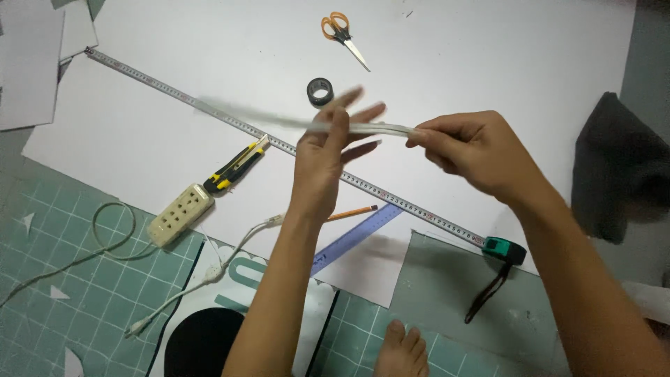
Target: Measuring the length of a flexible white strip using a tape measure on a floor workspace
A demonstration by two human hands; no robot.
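Note:
My right hand (471, 150) pinches one end of a thin pale strip (377, 128) that stretches leftward and blurs out over the white board (488, 63). My left hand (328, 157) is raised with fingers spread, its thumb and fingers touching the strip near its middle. Both hands hover above the extended tape measure blade (209, 110), which crosses the board diagonally to its teal case (504, 249).
Orange-handled scissors (342, 35) and a black tape roll (319, 91) lie at the back. A yellow-black utility knife (236, 166), a power strip (180, 214) with cable, a pencil (352, 213) and a blue ruler (356, 239) sit nearer. Dark cloth (618, 167) lies right. My foot (401, 352) rests on the green cutting mat (70, 279).

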